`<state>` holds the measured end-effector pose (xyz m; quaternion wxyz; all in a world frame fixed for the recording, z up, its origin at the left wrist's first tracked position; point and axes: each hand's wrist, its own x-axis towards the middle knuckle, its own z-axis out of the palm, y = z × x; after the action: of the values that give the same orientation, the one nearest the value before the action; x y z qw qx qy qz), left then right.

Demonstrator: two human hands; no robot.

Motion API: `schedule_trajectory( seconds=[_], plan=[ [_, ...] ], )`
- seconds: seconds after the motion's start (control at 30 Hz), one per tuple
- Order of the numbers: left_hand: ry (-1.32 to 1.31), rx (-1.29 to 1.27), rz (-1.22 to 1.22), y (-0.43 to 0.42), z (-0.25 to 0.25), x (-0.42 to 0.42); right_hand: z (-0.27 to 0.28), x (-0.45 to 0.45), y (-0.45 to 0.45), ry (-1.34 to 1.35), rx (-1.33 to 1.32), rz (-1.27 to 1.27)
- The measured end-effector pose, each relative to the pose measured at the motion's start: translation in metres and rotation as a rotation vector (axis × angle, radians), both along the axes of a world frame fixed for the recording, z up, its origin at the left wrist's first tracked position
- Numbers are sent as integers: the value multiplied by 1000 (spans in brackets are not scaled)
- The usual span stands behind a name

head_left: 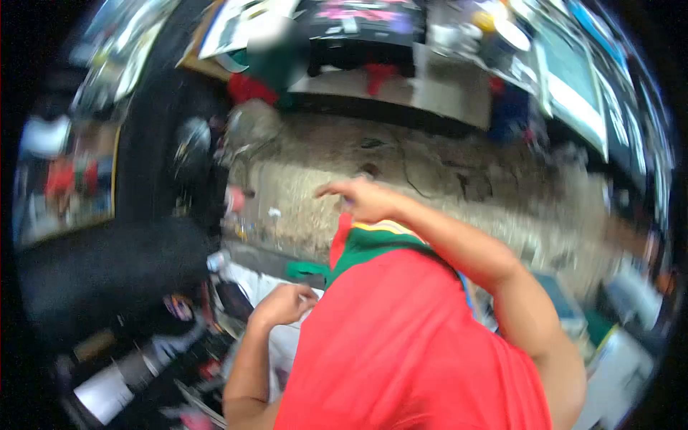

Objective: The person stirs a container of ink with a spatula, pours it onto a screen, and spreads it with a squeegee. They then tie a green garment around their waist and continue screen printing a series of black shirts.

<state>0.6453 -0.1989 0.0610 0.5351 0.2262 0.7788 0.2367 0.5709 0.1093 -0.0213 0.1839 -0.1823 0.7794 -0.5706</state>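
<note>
My left hand (283, 304) is at the lower left, fingers loosely bent, over a white cloth (251, 283); nothing shows in it. Farther forward, my right hand (364, 199) reaches out past my body with one finger stretched to the left and the others partly bent. Nothing can be made out in its grip. Just below it are the red shirt (416, 322) and green fabric with yellow and white edging (383, 240). The picture is blurred by motion.
Ahead lies a worn, stained floor (301, 186). Beyond it are a dark machine (362, 43) on a board and a cluttered surface with a white cup (512, 36). A mirror (72, 179) is at the left; mixed items lie at the lower left.
</note>
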Motion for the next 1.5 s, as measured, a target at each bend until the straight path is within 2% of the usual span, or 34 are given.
schedule_trajectory(
  seconds=[0.03,0.07,0.1,0.13,0.17,0.2,0.23,0.27,0.3,0.33,0.37,0.47,0.5,0.6,0.63,0.77,0.83,0.9,0.93,0.97,1.03,1.07,1.1,1.17,1.2,1.23,1.27,1.3,1.33,1.4,1.43,1.47,1.5],
  plan=[
    [215,97,165,18,6,-12,6,20,41,23,30,-213],
    [225,148,216,41,11,-25,-7,53,80,-14,65,-373],
    [254,209,162,59,6,-35,5,104,116,-60,184,-503],
    [220,262,67,77,-5,-45,-8,161,144,-232,273,-554],
    [187,308,-19,92,-15,-54,-17,228,156,-236,333,-662],
    [156,298,-111,103,-24,-60,-33,298,154,-401,463,-659],
    [37,234,-125,112,-33,-64,-42,364,134,-600,431,-570],
    [-70,161,-123,123,-36,-68,-5,395,103,-864,284,-555],
    [-75,154,-177,141,-31,-74,-26,448,55,-753,259,-565],
    [-88,26,-319,160,-23,-87,-27,466,18,-721,-31,-535],
    [-98,-95,-469,181,-17,-96,-21,479,-14,-746,-159,-601],
    [-168,-271,-655,234,-17,-115,-20,477,-81,-801,-288,-942],
    [-54,-22,-858,247,-31,-122,-24,471,-96,-795,-306,-1082],
    [-23,-212,-1060,315,-30,-113,-39,450,-138,-744,-360,-1430],
    [37,-160,-1211,334,-36,-114,-45,439,-149,-724,-381,-1517],
    [39,-59,-1484,412,-38,-123,-75,398,-175,-582,-457,-1786],
    [42,44,-1537,437,-51,-152,-64,380,-143,-534,-440,-1862],
    [17,-1,-1558,463,-52,-169,-9,383,-81,-851,-326,-1485],
    [-27,-61,-1540,476,-38,-174,29,367,-46,-815,-246,-1550],
    [-80,-90,-1528,486,-33,-184,33,361,-28,-810,-244,-1578],
    [-211,68,-1441,491,-54,-217,29,347,-2,-779,-217,-1492],
    [-368,-173,-1225,494,-48,-222,20,343,6,-873,-228,-1488],
    [-368,-174,-1233,501,-42,-225,12,343,15,-873,-231,-1496],
    [-316,-335,-1121,512,-18,-226,6,346,36,-891,-282,-1480],
    [-664,-312,-1005,493,-54,-254,26,343,56,-895,-290,-1447],
    [-662,-314,-964,498,-11,-241,57,337,88,-883,-164,-1442],
    [-654,-274,-721,503,33,-228,73,338,116,-864,-27,-1433],
    [-639,-231,-481,509,63,-216,69,342,130,-855,-11,-1392],
    [-636,-216,-444,513,44,-219,64,344,140,-846,-41,-1411],
    [-681,-175,-1101,534,-48,-240,59,359,176,-830,-52,-1399],
    [-676,-152,-1431,544,-79,-245,56,368,198,-820,-175,-1481],
    [-551,-223,-1551,555,-87,-243,53,375,215,-816,-311,-1553],
    [-516,-112,-1513,561,-103,-245,49,383,232,-821,-450,-1611]
  ],
)
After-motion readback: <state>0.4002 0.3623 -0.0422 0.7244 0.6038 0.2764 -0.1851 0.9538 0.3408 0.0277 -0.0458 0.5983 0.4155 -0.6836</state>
